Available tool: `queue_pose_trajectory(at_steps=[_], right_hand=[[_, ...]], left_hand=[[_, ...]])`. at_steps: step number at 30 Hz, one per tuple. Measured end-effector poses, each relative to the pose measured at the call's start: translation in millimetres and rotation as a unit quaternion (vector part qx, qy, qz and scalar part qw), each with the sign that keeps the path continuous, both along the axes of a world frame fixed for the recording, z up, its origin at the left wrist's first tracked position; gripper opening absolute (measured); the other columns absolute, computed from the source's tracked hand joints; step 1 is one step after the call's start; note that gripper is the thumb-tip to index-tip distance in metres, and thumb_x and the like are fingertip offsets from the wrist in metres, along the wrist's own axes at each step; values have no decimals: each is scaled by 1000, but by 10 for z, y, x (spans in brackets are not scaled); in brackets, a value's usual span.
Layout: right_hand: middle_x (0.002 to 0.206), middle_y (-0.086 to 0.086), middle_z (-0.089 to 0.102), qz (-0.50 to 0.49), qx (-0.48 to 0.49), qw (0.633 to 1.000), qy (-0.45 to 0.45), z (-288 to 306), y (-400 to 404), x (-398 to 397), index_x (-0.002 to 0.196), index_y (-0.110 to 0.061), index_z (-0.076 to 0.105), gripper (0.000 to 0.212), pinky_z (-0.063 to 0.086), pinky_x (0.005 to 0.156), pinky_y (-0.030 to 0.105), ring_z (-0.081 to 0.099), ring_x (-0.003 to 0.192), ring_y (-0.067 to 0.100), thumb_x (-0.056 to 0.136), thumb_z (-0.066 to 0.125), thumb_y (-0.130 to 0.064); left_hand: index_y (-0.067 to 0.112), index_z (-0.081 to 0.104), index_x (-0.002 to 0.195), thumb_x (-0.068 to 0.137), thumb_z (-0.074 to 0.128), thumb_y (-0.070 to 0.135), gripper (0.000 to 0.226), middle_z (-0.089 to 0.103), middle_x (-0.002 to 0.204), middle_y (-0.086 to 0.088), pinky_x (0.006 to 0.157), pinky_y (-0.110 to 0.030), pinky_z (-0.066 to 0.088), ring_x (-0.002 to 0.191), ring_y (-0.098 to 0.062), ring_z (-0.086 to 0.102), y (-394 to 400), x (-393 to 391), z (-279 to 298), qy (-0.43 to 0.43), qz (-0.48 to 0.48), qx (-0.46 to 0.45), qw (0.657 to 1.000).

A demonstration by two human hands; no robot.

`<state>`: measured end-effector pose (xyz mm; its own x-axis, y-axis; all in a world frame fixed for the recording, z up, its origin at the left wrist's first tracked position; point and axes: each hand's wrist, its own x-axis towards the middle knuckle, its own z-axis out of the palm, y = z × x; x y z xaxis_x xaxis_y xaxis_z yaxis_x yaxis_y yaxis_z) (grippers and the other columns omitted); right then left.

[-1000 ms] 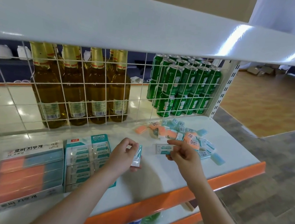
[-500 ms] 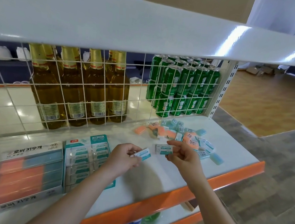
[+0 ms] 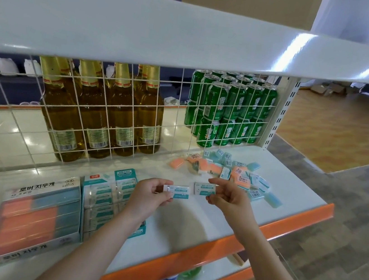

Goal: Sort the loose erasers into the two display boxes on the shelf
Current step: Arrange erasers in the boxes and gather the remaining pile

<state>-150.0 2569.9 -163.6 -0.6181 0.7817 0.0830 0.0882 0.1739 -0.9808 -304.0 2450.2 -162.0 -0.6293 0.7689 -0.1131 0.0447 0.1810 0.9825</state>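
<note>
My left hand [image 3: 149, 194] pinches a white-and-teal sleeved eraser [image 3: 179, 192] above the shelf [image 3: 191, 221]. My right hand [image 3: 229, 199] pinches a second sleeved eraser [image 3: 204, 188] right beside it, the two almost end to end. A pile of loose erasers [image 3: 233, 173], orange, blue and sleeved ones, lies at the shelf's back right. At the left stand two display boxes: one with orange and blue erasers [image 3: 34, 221], and a teal-and-white box of sleeved erasers [image 3: 104, 197], partly hidden by my left forearm.
A white wire grid [image 3: 111, 115] closes the back of the shelf; yellow bottles [image 3: 97, 113] and green cans [image 3: 230, 113] stand behind it. An upper shelf [image 3: 170, 33] overhangs. The orange front edge [image 3: 212, 241] runs below my wrists.
My left hand turned its eraser from upright to flat and brought it right, next to the one in my right hand. The right hand barely moved.
</note>
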Motion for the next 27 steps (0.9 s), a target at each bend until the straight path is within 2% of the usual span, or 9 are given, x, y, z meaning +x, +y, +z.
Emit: queue_pose_trajectory(at_steps=[4, 7, 10, 12, 18, 22, 24, 27], right_hand=[[97, 24, 65, 0, -5, 1000, -3, -20, -3, -19, 96, -22, 61, 38, 55, 75, 21, 64, 79, 19, 82, 55, 13], [95, 24, 65, 6, -4, 1000, -9, -42, -3, -54, 97, -21, 62, 37, 55, 79, 25, 64, 81, 20, 81, 56, 13], [79, 8, 63, 13, 2, 1000, -21, -63, -13, -125, 105, -10, 62, 33, 54, 71, 19, 60, 70, 8, 81, 57, 12], [70, -3, 55, 8, 7, 1000, -29, -86, -17, -194, 108, -7, 61, 32, 50, 65, 13, 55, 60, -1, 81, 59, 10], [71, -3, 50, 45, 28, 998, -47, -69, -92, -454, 107, -11, 60, 28, 46, 63, 10, 48, 62, 6, 83, 61, 4], [72, -4, 50, 90, 54, 993, -57, -62, -177, -667, 106, -11, 61, 28, 44, 64, 10, 47, 63, 7, 82, 62, 4], [72, -4, 52, 112, 62, 990, -67, -59, -228, -778, 101, -14, 61, 27, 43, 65, 10, 47, 64, 8, 82, 62, 4], [83, 2, 61, 143, 98, 980, -94, -107, -293, -924, 100, -16, 62, 26, 49, 75, 21, 57, 76, 16, 81, 64, 2]], left_hand=[[12, 63, 109, 86, 58, -3, 28, 65, 95, -8, 69, -14, 54, 79, -11, 65, -27, -5, -5, 8, 13, -8, 1000], [13, 64, 108, 85, 59, -2, 28, 65, 96, -8, 73, -18, 56, 81, -14, 66, -66, -13, 4, 14, 23, -10, 1000], [23, 65, 96, 84, 62, 2, 24, 66, 90, -1, 83, -32, 56, 85, -18, 66, -122, -52, 8, 46, 43, -23, 998], [26, 63, 88, 83, 63, 4, 22, 66, 85, 1, 83, -37, 56, 84, -19, 66, -181, -98, 19, 54, 61, -23, 996], [25, 57, 83, 84, 64, 10, 17, 63, 85, 3, 68, -26, 56, 77, -10, 64, -434, -325, 71, 116, 124, -49, 984], [22, 56, 85, 84, 64, 11, 13, 60, 81, 8, 56, -15, 42, 74, -3, 59, -636, -501, 82, 153, 163, -74, 972], [23, 55, 84, 83, 65, 12, 15, 59, 81, 9, 54, -15, 40, 73, -1, 57, -736, -575, 56, 168, 188, -81, 964], [21, 55, 89, 82, 65, 12, 15, 61, 82, 5, 50, -20, 44, 69, -4, 59, -852, -660, 2, 177, 214, -109, 955]])
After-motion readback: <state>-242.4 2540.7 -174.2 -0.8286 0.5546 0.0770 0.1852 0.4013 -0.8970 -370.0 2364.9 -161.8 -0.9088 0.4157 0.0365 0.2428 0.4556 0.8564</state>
